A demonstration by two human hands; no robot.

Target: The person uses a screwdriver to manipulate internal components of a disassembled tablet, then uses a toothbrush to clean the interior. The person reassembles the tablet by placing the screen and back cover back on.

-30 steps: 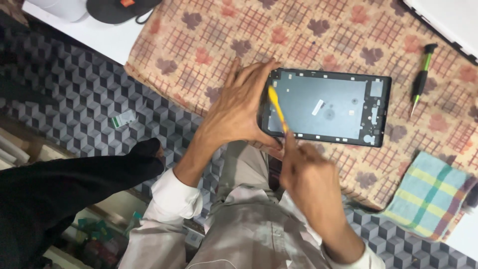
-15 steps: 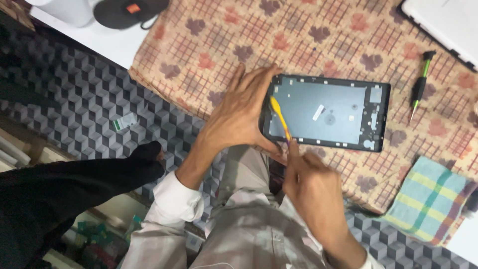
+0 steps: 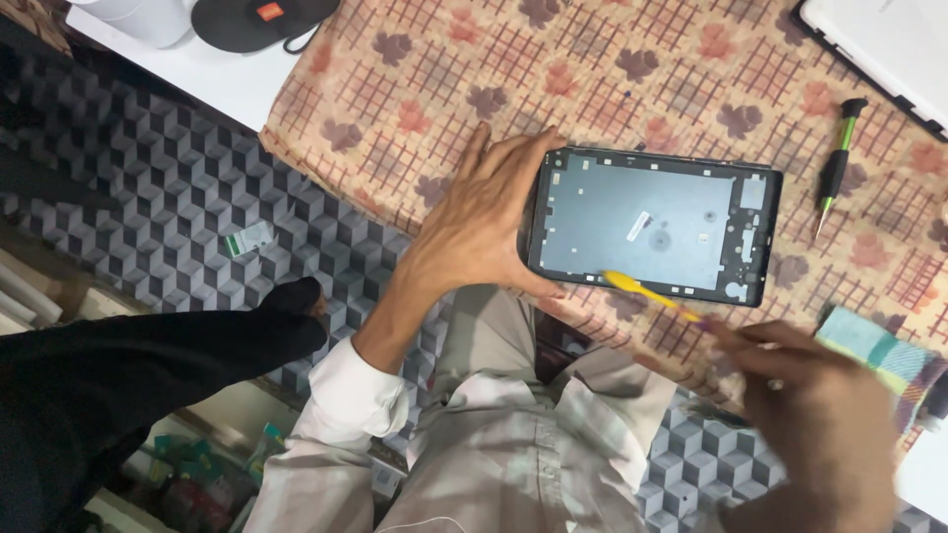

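Head view looks down on a counter (image 3: 227, 84) with a big patterned cloth (image 3: 612, 69) spread over it. On the cloth lies a flat dark tablet frame (image 3: 652, 225), open side up, with a grey plate inside a black rim. It sits near the front edge of the cloth, right in front of the person.

Left hand (image 3: 479, 222) is beside the left end of the tablet frame. It grips that short end, with the thumb at the near corner and the fingers spread flat on the cloth past the far corner. Right hand (image 3: 815, 424) is lower and to the right, off the cloth edge and apart from the frame. It is closed around the back end of a thin yellow tool (image 3: 642, 291). The tip of the tool touches the near long edge of the tablet frame, close to the left corner. The hand itself looks blurry.

To the right of the frame, well apart from both hands, lies a small green and black screwdriver (image 3: 834, 173). A checked green cloth (image 3: 879, 355) lies just beyond the right hand. A white flat device (image 3: 889, 44) with a dark rim pokes in at the far right corner. A dark round thing (image 3: 262, 20) rests at the far left of the counter.
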